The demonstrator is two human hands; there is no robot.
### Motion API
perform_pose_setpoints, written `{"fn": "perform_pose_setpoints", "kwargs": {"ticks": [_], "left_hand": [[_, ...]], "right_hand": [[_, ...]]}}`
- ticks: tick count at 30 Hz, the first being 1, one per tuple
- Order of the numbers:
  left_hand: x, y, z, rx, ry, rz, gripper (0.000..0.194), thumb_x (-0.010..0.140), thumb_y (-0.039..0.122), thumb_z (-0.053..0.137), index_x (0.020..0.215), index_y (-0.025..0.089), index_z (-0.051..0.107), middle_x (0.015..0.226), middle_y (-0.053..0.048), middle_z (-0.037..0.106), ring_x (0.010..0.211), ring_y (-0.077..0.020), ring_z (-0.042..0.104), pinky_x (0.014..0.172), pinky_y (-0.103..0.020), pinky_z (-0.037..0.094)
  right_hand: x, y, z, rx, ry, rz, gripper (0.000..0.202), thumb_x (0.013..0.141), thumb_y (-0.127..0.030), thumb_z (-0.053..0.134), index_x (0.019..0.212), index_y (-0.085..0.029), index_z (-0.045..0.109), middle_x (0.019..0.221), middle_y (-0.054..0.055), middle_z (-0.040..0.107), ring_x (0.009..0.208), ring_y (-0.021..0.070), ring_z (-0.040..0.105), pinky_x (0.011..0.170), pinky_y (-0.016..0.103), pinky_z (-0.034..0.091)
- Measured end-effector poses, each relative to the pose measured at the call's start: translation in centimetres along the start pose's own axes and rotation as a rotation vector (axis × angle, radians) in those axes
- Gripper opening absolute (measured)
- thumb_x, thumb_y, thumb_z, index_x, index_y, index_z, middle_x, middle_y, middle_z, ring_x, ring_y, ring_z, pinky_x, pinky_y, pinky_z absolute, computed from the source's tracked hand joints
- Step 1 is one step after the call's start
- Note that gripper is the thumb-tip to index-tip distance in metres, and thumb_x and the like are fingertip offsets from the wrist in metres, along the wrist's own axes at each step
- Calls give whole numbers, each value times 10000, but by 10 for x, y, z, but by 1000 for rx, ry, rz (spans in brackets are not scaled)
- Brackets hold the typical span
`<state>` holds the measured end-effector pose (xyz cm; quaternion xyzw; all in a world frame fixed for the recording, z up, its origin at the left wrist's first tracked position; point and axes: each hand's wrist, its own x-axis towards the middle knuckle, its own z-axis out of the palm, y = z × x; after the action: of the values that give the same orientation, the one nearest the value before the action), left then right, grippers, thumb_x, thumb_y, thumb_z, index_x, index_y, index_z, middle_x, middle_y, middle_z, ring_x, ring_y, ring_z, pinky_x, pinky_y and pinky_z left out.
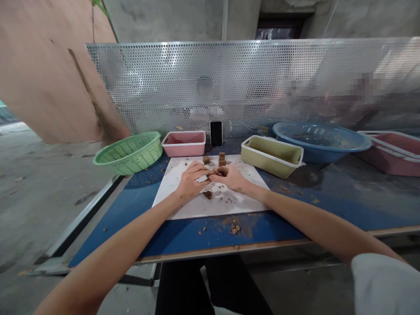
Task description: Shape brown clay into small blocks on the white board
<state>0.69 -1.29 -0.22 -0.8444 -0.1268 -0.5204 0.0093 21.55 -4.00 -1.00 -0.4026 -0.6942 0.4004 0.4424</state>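
Observation:
My left hand (191,180) and my right hand (231,178) meet over a white board (177,210). Between their closed fingertips is a small brown clay piece (211,173), partly hidden by the fingers; its exact shape cannot be made out. Just beyond the hands stand small brown clay blocks: one block (206,160) on the left and a little stack (222,158) on the right. A dark, crumbly clay lump (207,194) lies on the board nearer to me, below the fingers. Brown crumbs and smears are scattered around it.
Along the back are a green basket (131,158), pink bin (184,150), upright phone (216,134), yellow-green bin (271,162), blue basin (315,151) and another pink bin (390,157). A perforated metal panel (243,78) rises behind. Clay bits (235,227) lie near the blue table's front edge.

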Motion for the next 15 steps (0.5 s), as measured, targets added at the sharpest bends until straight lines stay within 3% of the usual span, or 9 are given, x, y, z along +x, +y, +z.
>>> {"fn": "perform_pose_setpoints", "kwargs": {"ticks": [5, 8, 11, 15], "left_hand": [[-1, 2, 0, -8, 11, -74, 103, 923, 284, 808, 1005, 222, 812, 913, -67, 774, 881, -213, 673, 807, -391, 568], [1, 4, -1, -7, 31, -137, 132, 919, 327, 818, 998, 220, 814, 906, -69, 770, 878, -211, 660, 783, -377, 561], [3, 5, -4, -7, 19, -167, 134, 924, 344, 815, 966, 218, 814, 880, -66, 771, 860, -210, 651, 779, -377, 553], [4, 6, -4, -24, 13, -171, 137, 934, 353, 801, 929, 217, 813, 867, -70, 774, 838, -211, 651, 782, -384, 552]], "right_hand": [[3, 0, -3, 35, -32, 3, 478, 850, -686, 738, 867, -208, 738, 806, 26, 661, 759, 183, 550, 716, 331, 436], [4, -4, -8, 105, 43, -16, 499, 880, -705, 678, 893, -210, 739, 883, 53, 699, 853, 205, 596, 808, 359, 486], [3, -9, -12, 119, 129, -58, 443, 823, -658, 756, 852, -217, 722, 887, 50, 708, 876, 211, 610, 840, 365, 494], [0, -13, -12, 122, 92, -70, 425, 785, -629, 799, 796, -212, 719, 808, 29, 685, 801, 192, 588, 800, 358, 488]]}}
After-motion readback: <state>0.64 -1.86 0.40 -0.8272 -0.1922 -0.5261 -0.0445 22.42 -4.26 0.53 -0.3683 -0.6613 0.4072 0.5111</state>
